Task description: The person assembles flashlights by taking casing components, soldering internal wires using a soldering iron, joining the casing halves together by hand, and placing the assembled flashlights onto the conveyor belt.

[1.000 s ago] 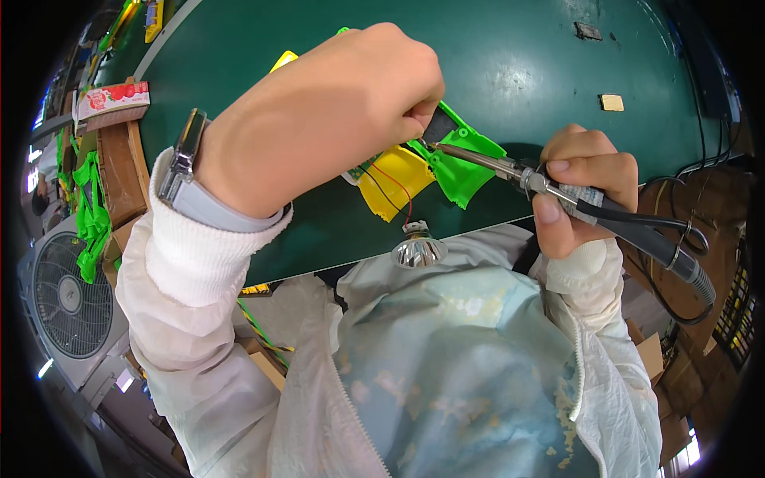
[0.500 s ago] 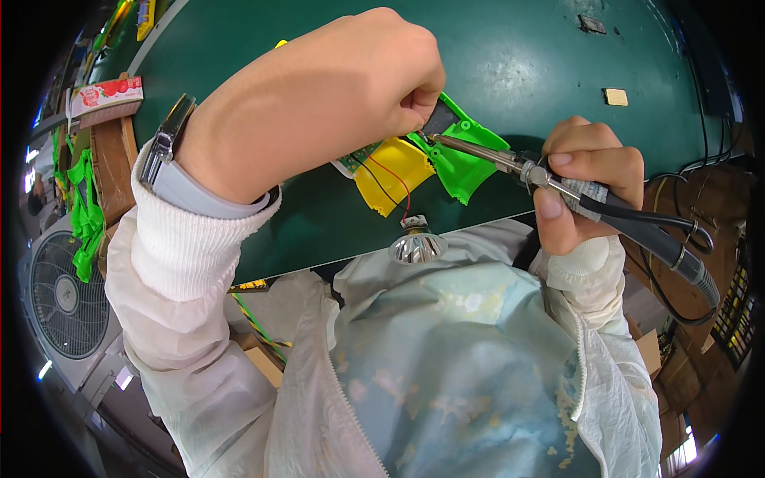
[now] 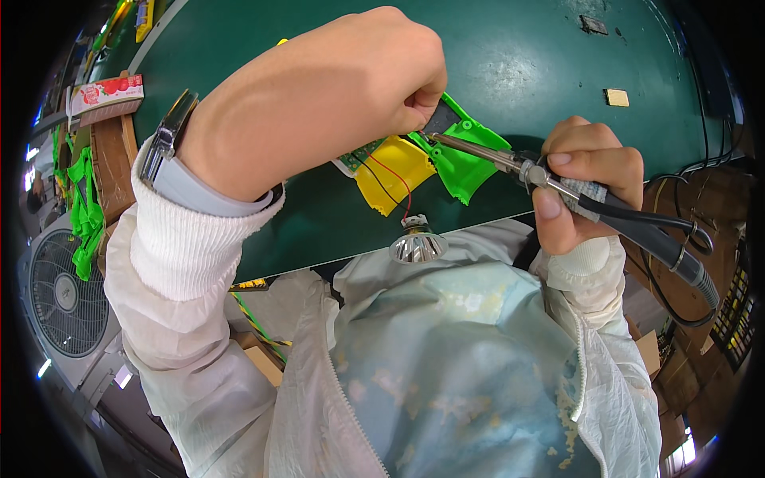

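My right hand (image 3: 586, 179) is closed around the handle of a soldering iron (image 3: 510, 165), whose tip points left to the inner end of a green plastic shell (image 3: 470, 159). My left hand (image 3: 406, 76) bends over that same spot, fingertips pinched close to the tip; what they hold is hidden. Beside the green shell lies a yellow shell (image 3: 396, 171), partly under my left arm, with a green circuit board (image 3: 356, 162) at its edge. A red and a black wire lead from there to a round reflector lamp (image 3: 418, 245) at the table's near edge.
The green table (image 3: 518, 64) bears a small gold block (image 3: 616, 97) and a dark piece (image 3: 593, 25) at the far right. On the left stand a carton with a red-and-white box (image 3: 107, 94), green parts (image 3: 84, 207) and a fan (image 3: 68, 295). Black cables hang at right.
Almost nothing differs. My left wrist and fingers have shifted very slightly, while the soldering iron stays at the same spot.
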`<state>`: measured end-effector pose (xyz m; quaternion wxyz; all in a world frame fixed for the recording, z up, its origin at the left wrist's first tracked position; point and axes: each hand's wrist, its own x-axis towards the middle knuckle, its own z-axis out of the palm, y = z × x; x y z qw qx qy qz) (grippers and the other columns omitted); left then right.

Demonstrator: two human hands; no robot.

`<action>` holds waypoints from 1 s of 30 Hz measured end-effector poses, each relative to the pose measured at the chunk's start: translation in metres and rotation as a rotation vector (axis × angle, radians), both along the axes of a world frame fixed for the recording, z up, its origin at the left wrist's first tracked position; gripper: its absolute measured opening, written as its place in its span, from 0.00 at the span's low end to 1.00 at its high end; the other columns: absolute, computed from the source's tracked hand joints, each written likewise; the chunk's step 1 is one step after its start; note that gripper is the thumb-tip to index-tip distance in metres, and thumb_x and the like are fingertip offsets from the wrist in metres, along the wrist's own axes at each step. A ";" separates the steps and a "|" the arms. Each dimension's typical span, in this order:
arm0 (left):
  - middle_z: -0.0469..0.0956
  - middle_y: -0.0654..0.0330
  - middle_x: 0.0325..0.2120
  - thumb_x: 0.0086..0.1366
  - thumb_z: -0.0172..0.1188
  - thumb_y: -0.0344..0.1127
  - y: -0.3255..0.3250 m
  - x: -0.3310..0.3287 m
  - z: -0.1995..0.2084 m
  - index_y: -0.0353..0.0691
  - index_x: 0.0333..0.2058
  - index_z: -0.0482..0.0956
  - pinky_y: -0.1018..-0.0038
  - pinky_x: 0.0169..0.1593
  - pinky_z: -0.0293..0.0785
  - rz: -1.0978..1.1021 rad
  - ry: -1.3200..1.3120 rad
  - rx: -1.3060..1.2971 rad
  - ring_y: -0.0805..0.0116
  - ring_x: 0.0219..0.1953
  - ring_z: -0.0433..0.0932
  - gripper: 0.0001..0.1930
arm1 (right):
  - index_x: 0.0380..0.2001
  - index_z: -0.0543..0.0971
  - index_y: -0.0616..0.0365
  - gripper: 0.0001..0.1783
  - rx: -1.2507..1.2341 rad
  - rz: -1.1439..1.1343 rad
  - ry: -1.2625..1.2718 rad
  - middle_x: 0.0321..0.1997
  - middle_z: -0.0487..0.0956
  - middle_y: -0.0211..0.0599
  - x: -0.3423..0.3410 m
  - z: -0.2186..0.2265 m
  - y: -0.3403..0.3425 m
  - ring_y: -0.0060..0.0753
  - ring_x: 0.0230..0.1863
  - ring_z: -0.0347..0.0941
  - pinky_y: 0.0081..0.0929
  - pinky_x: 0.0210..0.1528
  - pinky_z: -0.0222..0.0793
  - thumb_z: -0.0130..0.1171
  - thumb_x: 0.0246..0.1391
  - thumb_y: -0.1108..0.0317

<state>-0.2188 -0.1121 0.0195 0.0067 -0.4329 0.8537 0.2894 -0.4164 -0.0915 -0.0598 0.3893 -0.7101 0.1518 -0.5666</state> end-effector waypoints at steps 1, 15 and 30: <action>0.69 0.55 0.15 0.44 0.55 0.29 0.000 0.000 0.001 0.32 0.18 0.72 0.70 0.27 0.63 -0.009 -0.014 -0.007 0.60 0.22 0.68 0.05 | 0.27 0.68 0.64 0.16 0.000 -0.002 0.007 0.21 0.71 0.42 0.000 0.001 0.000 0.26 0.15 0.64 0.19 0.18 0.59 0.60 0.31 0.75; 0.69 0.55 0.16 0.44 0.55 0.29 0.000 0.000 -0.001 0.31 0.20 0.74 0.71 0.27 0.63 -0.008 0.009 0.002 0.60 0.23 0.68 0.05 | 0.27 0.68 0.64 0.17 0.013 0.009 0.011 0.21 0.71 0.42 -0.001 0.000 0.001 0.26 0.16 0.63 0.20 0.18 0.59 0.61 0.29 0.76; 0.69 0.54 0.16 0.45 0.55 0.29 0.001 0.000 -0.002 0.31 0.20 0.74 0.70 0.28 0.63 -0.035 0.006 -0.030 0.59 0.23 0.68 0.06 | 0.30 0.65 0.62 0.17 0.008 0.011 -0.008 0.23 0.69 0.41 -0.009 0.002 0.004 0.27 0.17 0.63 0.21 0.18 0.59 0.59 0.34 0.74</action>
